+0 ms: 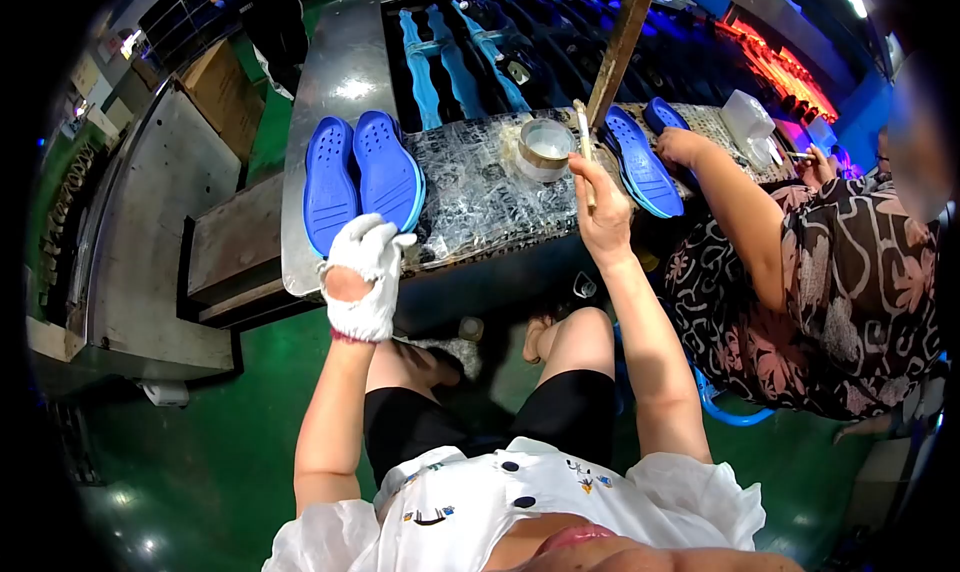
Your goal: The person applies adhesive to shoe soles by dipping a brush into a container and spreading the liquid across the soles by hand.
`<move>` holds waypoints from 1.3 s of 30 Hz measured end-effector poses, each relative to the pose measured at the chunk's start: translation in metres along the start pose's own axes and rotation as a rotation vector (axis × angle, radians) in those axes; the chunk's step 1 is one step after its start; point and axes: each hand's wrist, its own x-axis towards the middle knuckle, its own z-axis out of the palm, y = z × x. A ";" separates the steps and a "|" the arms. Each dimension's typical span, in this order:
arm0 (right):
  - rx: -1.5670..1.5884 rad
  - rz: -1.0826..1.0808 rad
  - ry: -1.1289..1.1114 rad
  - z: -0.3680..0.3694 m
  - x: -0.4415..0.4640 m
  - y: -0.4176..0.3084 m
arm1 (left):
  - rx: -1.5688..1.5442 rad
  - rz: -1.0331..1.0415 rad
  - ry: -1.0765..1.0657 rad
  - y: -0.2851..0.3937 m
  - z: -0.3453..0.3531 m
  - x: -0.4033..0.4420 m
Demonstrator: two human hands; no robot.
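Observation:
My left hand [363, 277], in a white glove with a bare patch at the back, is closed at the heel end of a pair of blue shoe soles. Its curled fingers touch the right sole [385, 167]; the left sole [330, 177] lies alongside. Held upright in my bare right hand [605, 212] is a slim brush with a pale handle [583, 132]. Just left of that brush, a round tub [546, 150] with whitish contents stands on the plastic-covered bench [470, 197]. Another blue sole [642, 167] lies right of my right hand.
A co-worker in a patterned top [800, 282] sits close at right, one hand on a further blue sole [662, 115]. A rusty upright post [622, 47] rises from the bench. Behind it, a conveyor carries light-blue strips [420, 67]. A cardboard box [222, 92] stands at left.

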 end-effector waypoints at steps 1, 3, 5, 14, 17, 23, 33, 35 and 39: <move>-0.014 0.013 -0.010 0.005 -0.002 0.004 | -0.087 -0.079 0.018 0.000 0.000 -0.008; -0.029 0.026 -0.024 0.013 -0.005 0.007 | -0.302 -0.203 0.049 0.005 -0.001 -0.019; -0.026 0.078 -0.028 0.019 -0.006 0.009 | -0.224 -0.281 0.048 0.011 -0.011 -0.022; -0.035 0.016 -0.032 0.006 0.004 0.010 | -0.749 -0.930 -0.026 0.036 -0.049 -0.049; -0.120 -0.082 -0.034 0.010 0.014 0.015 | -0.898 -1.089 -0.079 0.050 -0.061 -0.039; -0.249 -0.176 -0.183 0.021 0.021 0.026 | -0.926 -1.185 -0.087 0.055 -0.065 -0.035; -0.227 -0.176 -0.238 0.007 0.031 0.023 | -1.018 -1.157 0.165 0.044 -0.053 -0.035; -0.179 -0.165 -0.177 0.002 0.037 0.020 | -1.004 -1.110 0.260 0.039 -0.047 -0.034; -0.047 -0.046 0.008 -0.014 0.053 0.006 | -1.017 -1.190 0.257 0.023 -0.037 -0.035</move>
